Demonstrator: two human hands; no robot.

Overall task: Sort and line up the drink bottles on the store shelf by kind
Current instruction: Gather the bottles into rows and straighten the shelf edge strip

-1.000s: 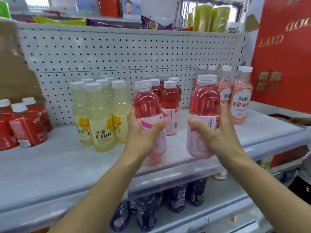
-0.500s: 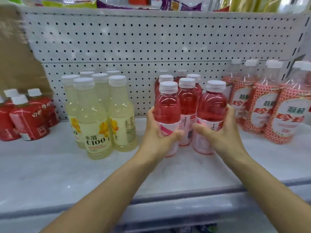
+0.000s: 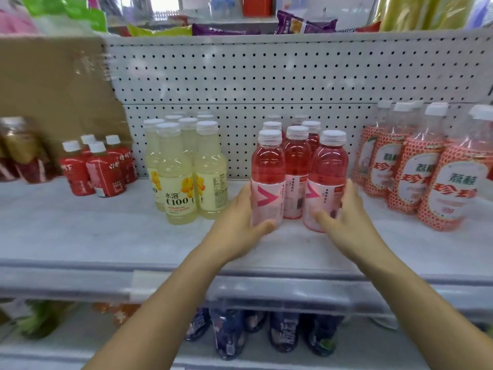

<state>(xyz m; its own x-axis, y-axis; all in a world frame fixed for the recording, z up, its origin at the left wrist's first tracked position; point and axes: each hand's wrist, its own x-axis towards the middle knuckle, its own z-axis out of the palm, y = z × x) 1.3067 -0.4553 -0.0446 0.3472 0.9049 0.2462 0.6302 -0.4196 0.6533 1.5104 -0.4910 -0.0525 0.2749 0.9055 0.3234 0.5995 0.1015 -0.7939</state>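
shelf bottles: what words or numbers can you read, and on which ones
"水溶 C100": front yellow bottle.
"荔枝" above "珍珍": red-patterned bottles, right.
pink bottles: a pink chevron; print too small to read.
small red bottles: white characters too blurred.
dark bottles below: too blurred.

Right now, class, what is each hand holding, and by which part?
The left hand grips the left pink bottle, the right hand the right pink bottle, each round its lower label.
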